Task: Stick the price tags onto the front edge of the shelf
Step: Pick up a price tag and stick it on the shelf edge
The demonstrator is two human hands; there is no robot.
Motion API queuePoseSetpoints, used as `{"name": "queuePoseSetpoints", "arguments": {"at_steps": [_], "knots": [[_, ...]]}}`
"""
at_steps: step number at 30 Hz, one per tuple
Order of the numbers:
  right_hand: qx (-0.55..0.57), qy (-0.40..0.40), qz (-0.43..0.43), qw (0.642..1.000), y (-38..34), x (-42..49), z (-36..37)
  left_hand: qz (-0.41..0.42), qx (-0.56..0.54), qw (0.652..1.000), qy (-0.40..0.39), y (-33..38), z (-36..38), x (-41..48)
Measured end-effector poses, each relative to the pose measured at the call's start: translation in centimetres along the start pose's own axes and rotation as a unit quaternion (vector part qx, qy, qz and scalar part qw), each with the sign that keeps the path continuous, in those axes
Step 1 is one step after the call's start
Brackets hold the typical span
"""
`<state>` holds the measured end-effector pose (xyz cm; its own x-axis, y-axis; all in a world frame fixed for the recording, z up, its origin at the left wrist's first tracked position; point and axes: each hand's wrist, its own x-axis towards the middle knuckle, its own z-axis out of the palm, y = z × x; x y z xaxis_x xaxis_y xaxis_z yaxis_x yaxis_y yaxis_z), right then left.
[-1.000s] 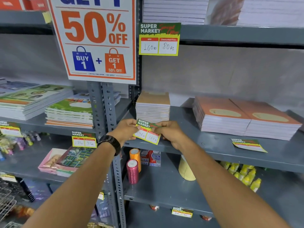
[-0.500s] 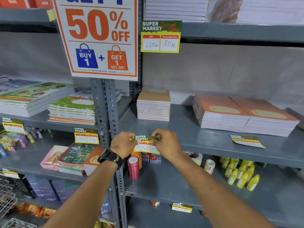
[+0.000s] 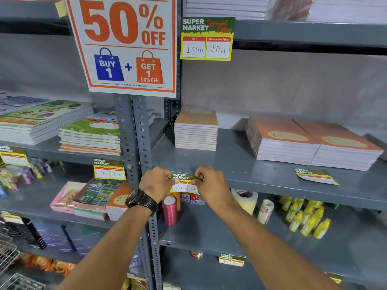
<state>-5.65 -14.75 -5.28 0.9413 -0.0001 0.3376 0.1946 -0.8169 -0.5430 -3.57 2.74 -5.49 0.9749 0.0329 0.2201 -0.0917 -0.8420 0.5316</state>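
The person is wearing a black wristwatch on the left wrist; both forearms are showing bare, without sleeves.

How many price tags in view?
6: top shelf edge, in the hands, loose on shelf right, left shelves, bottom shelf. More may be hidden.

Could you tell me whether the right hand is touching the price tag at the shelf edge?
Touching: the head view shows the right hand pinching the price tag at its top right corner.

Grey metal racks on perforated uprights stand against a plain grey wall; a wire basket sits near left.
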Motion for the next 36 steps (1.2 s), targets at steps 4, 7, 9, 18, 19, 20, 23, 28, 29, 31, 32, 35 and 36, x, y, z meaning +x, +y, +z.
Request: {"name": "queuePoseSetpoints", "arguments": {"at_steps": [4,7,9,18,19,20,23,28,29,31,32,35,36], "knots": [[-0.052,0.010,-0.016,0.998,-0.3,-0.1,-0.1,0.003,0.024,1.000,0.020,0.3,0.1,-0.1],[-0.082,0.017,-0.019,0.996,-0.5,-0.1,-0.1,0.003,0.042,0.998,0.039,0.3,0.2,-0.1],[-0.099,0.017,-0.020,0.995,-0.6,0.0,-0.3,0.007,0.050,0.998,0.048,0.4,0.1,0.0],[-0.081,-0.007,0.002,0.997,-0.8,1.0,-1.3,-0.005,0.128,0.989,0.080,0.1,-0.1,-1.1],[-0.075,-0.008,0.004,0.997,-0.8,0.9,-1.3,0.032,0.135,0.986,0.095,0.0,0.4,-1.7],[-0.069,-0.012,0.004,0.998,-0.7,0.9,-1.4,0.091,0.141,0.979,0.111,0.0,1.2,-2.5],[-0.045,-0.028,0.006,0.999,-0.2,1.0,-1.9,0.252,0.183,0.943,0.119,0.0,4.5,-4.7],[-0.017,-0.027,0.007,0.999,1.1,1.1,-2.5,0.261,0.202,0.940,0.088,-0.3,9.2,-5.6],[-0.018,-0.028,0.004,0.999,1.2,1.0,-2.5,0.251,0.206,0.942,0.085,-0.5,9.6,-5.4],[-0.024,-0.030,-0.011,0.999,1.7,0.8,-2.6,0.239,0.217,0.944,0.077,-0.7,10.1,-4.8],[-0.026,-0.030,-0.019,0.999,1.9,0.8,-2.6,0.236,0.223,0.943,0.071,-0.8,10.3,-4.6],[-0.026,-0.026,-0.038,0.999,2.3,0.7,-2.7,0.230,0.233,0.943,0.062,-0.9,11.0,-4.2],[-0.023,-0.025,-0.040,0.999,2.4,0.7,-2.6,0.228,0.234,0.943,0.062,-0.9,11.3,-4.1]]}}
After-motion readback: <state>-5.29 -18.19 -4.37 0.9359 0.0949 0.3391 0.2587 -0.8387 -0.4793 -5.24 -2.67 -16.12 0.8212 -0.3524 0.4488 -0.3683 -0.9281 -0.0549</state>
